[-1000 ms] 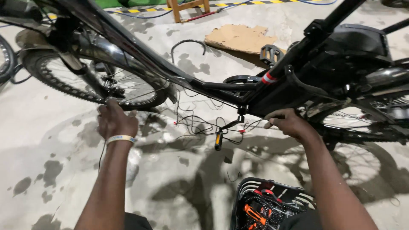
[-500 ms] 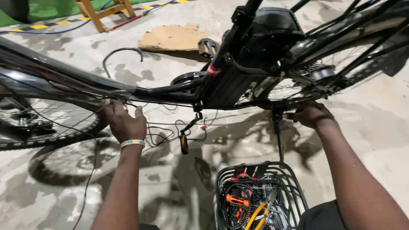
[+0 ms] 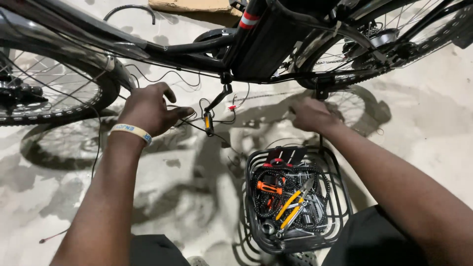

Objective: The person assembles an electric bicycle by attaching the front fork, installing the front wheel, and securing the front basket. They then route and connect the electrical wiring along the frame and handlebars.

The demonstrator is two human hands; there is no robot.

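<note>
Wires: a tangle of thin black wires [image 3: 197,106] hangs under the black bicycle frame [image 3: 187,51], just below the middle of the bike and above the concrete floor [image 3: 423,128].
Left hand: the left hand [image 3: 148,108] reaches in among the wires, thumb and fingers curled together around a strand; it appears to pinch the strand, though the fingertips are partly hidden.
Right hand: the right hand [image 3: 310,114] sits below the chain side of the frame, fingers folded in loosely; whether it grips anything cannot be told from this angle.
Wristband: a pale band [image 3: 130,132] circles the left wrist.
Pedal: a pedal with an orange reflector [image 3: 209,122] dangles on its crank between the two hands.
Wheels: a spoked front wheel [image 3: 44,93] stands at left, the rear wheel [image 3: 389,39] at upper right, both on the floor.
Basket: a black wire basket [image 3: 340,197] rests on the floor near the right forearm, holding yellow-handled pliers [image 3: 290,207], an orange-handled tool [image 3: 268,188] and a bicycle chain [image 3: 290,173].
Background: a piece of cardboard [image 3: 192,5] lies beyond the frame.
</note>
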